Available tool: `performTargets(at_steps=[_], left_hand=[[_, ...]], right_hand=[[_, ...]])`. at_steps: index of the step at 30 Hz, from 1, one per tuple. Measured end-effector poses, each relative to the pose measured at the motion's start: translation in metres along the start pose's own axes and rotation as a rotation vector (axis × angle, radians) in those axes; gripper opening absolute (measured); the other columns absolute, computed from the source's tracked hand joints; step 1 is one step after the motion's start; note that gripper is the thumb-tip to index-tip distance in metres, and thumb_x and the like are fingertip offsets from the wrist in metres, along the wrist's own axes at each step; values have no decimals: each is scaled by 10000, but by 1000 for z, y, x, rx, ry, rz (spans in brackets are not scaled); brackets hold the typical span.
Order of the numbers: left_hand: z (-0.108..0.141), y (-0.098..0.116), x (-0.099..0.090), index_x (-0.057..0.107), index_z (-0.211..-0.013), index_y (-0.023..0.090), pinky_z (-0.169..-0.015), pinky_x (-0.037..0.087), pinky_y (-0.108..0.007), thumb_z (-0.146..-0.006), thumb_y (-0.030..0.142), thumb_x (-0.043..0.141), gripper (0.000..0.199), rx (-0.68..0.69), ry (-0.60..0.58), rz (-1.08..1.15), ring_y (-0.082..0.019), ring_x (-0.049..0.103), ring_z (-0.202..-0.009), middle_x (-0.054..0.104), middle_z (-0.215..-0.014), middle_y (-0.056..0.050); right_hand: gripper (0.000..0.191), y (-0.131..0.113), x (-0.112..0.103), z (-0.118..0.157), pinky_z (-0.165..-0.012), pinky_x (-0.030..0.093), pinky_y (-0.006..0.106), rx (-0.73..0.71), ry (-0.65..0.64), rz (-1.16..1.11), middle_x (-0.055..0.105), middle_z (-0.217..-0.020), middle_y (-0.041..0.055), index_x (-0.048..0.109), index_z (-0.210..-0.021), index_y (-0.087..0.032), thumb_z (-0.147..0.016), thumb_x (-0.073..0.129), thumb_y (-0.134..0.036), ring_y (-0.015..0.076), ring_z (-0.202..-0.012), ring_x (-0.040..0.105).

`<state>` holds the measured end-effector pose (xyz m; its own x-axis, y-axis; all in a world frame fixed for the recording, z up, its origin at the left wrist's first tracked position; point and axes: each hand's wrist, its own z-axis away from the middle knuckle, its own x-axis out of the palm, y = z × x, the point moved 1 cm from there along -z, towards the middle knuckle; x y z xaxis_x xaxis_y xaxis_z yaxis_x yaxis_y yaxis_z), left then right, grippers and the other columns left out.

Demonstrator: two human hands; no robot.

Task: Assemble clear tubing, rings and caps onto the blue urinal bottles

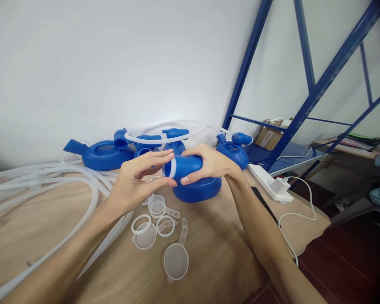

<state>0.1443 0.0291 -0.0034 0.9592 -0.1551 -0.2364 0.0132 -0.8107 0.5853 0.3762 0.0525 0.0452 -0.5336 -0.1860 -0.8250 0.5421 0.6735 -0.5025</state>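
A blue plastic urinal bottle (198, 191) is in front of me, its wide neck pointing left. My right hand (213, 162) is wrapped over the neck from the right, thumb at the front. A white ring (173, 167) sits around the neck near its mouth. My left hand (136, 175) pinches this ring, fingertips above and thumb below. Below the hands lie translucent caps with straps, among them a round cap (176, 261) and a smaller cap (157, 205). Two loose rings lie there too, a left ring (141, 215) and a right ring (158, 232).
More blue bottles stand along the wall, including a left bottle (106, 158) and a right bottle (237, 157). Coiled clear tubing (93, 198) covers the left of the table. At the right are a white power strip (266, 181) with a plugged charger and a blue metal frame (316, 93).
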Motion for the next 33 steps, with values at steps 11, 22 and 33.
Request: performTargets(at_steps=[11,22,33], left_hand=[[-9,4,-25,778,-1253,324,-967,661,-374,-724,401,925,555,-235,-255,-48,-289,755,-1138,777,-1263,-29],[-6,6,-18,743,-1320,269,-871,679,-339,-807,409,846,542,-248,-304,-115,-265,781,-1054,804,-1193,-41],[-7,-10,-45,799,-1040,253,-737,600,-320,-849,572,690,387,-512,-694,-447,-267,761,-881,810,-994,-68]], right_hand=[[423,19,8,-7,-696,467,279,-5,-245,-184,708,-830,-6,767,-908,-186,-788,796,-590,180,-783,613],[475,26,9,-8,-724,497,294,-7,-311,-233,734,-857,11,753,-904,-170,-807,757,-635,194,-793,643],[614,17,-3,3,-833,475,334,133,-156,66,715,-1107,50,642,-1229,-211,-831,741,-667,246,-971,637]])
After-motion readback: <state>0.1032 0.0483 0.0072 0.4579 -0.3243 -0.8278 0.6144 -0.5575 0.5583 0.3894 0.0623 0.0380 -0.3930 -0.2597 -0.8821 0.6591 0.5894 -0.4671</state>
